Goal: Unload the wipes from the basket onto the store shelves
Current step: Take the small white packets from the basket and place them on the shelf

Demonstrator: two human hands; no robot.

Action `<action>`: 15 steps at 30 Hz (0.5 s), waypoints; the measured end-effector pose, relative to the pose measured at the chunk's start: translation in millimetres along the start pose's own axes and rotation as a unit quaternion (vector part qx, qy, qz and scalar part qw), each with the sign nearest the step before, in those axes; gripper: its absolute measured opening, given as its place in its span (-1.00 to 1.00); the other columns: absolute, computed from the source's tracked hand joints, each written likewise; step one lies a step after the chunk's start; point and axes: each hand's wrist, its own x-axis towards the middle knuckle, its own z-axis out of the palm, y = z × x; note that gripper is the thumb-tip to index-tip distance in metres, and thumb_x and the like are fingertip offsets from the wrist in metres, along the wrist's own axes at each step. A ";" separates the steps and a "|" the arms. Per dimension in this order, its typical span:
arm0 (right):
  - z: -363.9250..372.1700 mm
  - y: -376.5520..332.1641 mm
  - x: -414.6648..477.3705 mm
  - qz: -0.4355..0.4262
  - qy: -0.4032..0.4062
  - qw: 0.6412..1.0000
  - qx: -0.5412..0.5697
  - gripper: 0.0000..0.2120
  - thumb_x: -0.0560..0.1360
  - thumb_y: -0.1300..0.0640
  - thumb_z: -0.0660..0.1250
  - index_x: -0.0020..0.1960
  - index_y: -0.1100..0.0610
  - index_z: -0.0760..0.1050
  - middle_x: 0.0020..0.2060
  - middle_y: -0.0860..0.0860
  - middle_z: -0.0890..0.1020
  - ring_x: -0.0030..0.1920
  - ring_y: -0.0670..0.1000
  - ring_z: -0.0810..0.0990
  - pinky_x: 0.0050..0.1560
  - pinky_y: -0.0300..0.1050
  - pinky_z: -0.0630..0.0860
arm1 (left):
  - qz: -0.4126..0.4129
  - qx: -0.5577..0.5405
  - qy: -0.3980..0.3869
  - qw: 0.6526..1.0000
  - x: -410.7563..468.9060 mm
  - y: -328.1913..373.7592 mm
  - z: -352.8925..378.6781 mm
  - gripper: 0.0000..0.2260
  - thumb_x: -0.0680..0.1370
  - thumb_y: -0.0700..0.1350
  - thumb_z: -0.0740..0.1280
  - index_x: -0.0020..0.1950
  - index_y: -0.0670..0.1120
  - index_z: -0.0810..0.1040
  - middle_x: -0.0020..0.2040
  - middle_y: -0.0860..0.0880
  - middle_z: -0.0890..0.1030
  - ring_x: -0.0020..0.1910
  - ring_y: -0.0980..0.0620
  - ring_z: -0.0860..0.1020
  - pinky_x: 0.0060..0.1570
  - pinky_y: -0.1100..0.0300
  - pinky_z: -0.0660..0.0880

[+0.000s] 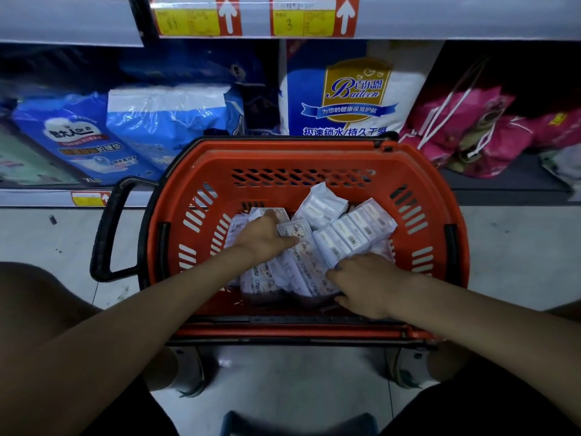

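Floor tiles (47, 243) below stocked shelves (503, 184) carry a red basket (314, 154) where left hand (264, 237) and right hand (366, 286) each clutch wipes (355, 231).

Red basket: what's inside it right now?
The red basket holds a loose pile of white wipes packs. The left hand and right hand grip a row of them from either end. Its floor and any lower packs are covered.

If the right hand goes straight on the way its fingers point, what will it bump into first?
The wipes packs piled in the red basket. The right hand points left, and its fingertips seem to touch that pile, though depth is hard to judge.
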 end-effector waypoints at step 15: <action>-14.6 10.3 -8.7 0.037 0.031 0.999 -0.013 -0.53 0.62 0.15 0.22 0.52 0.10 0.29 0.28 0.15 0.53 0.25 0.22 0.53 0.08 0.01 0.43 | -0.048 -0.311 0.049 0.948 -23.0 15.6 -19.8 -0.51 0.32 -0.29 0.68 0.17 -0.08 0.60 0.13 -0.15 0.66 0.08 -0.11 0.69 0.06 0.00 0.68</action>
